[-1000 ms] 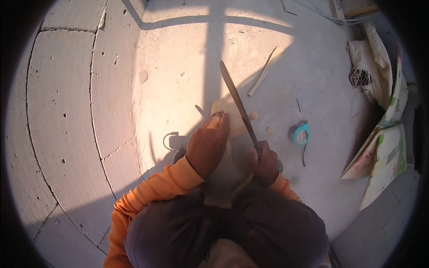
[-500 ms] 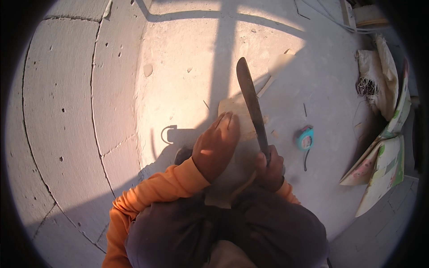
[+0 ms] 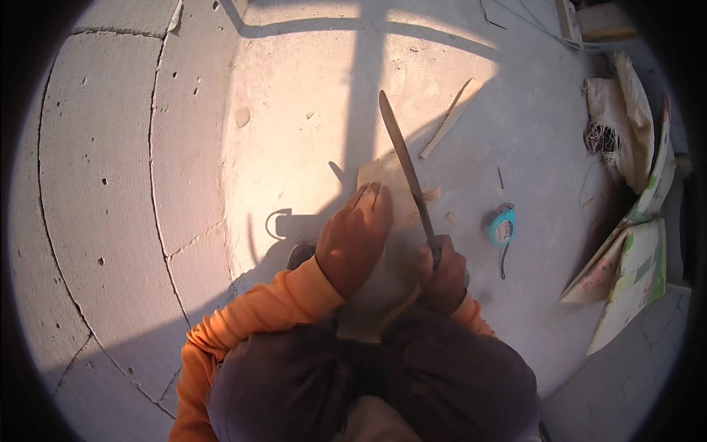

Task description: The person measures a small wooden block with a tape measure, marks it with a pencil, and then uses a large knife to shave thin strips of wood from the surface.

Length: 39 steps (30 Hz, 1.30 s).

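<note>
My left hand, fingers close together, presses on a pale brown board between my knees. My right hand grips the handle of a long, dark machete, whose blade points up and slightly left over the board's right side. Just beyond the board lies a narrow pale wood strip, with small chips nearer by. A turquoise tape measure with a dark strap rests on the floor to the right of my right hand.
A pale block wall or surface fills the left. At the right are a frayed woven sack and folded printed sheeting. Timber and thin wires lie at the top right. My dark-clothed knees fill the lower middle.
The view shifted slightly from a second ago. In the last half second the machete's tip moved left and its blade turned more edge-on. My left hand stayed on the board.
</note>
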Tool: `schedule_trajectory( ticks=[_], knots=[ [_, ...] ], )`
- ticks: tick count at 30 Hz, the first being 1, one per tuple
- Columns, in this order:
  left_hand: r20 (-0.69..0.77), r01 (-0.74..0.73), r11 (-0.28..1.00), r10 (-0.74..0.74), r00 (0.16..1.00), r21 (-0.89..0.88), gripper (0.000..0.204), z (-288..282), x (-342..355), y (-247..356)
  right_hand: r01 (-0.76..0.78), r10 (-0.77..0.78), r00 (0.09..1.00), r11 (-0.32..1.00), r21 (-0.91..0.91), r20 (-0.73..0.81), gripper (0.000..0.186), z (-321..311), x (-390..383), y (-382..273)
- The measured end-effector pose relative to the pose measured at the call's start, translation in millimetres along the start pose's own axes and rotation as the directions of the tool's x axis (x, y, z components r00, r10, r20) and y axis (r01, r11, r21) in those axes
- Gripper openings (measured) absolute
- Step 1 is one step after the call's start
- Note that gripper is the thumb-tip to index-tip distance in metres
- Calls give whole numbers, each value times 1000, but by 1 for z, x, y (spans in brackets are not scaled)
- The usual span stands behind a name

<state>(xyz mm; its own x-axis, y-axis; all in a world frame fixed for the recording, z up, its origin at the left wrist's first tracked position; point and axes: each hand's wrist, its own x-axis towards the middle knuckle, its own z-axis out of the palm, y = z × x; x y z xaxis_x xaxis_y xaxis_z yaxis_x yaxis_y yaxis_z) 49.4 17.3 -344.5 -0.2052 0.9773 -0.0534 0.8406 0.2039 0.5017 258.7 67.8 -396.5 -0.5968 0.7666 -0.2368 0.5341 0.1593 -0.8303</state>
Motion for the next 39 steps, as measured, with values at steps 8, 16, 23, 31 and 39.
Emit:
schedule_trajectory(
  ticks=[8, 16, 23, 31, 39],
  knots=[
    [24, 15, 1000, -14, 1000, -23, 34, -3, 1, 2, 54, -47, 998, 976, 212, -40, 24, -7, -15, 3],
    [9, 4, 1000, -4, 1000, 17, 33, -2, 0, 2, 79, -78, 994, 997, 1, -76, 22, 11, -3, 12],
    [6, 21, 1000, -21, 1000, 1, 34, -1, 1, 0, -14, 16, 999, 998, 54, -40, 30, 3, -2, 8],
    [59, 47, 998, -44, 997, -51, 35, -7, 4, 3, -69, 69, 997, 998, -12, -31, 25, 14, -6, 9],
    [137, 114, 991, -105, 985, -63, 35, -14, 14, 1, 85, -63, 981, 990, 116, -183, 24, -2, -16, -5]
  ],
)
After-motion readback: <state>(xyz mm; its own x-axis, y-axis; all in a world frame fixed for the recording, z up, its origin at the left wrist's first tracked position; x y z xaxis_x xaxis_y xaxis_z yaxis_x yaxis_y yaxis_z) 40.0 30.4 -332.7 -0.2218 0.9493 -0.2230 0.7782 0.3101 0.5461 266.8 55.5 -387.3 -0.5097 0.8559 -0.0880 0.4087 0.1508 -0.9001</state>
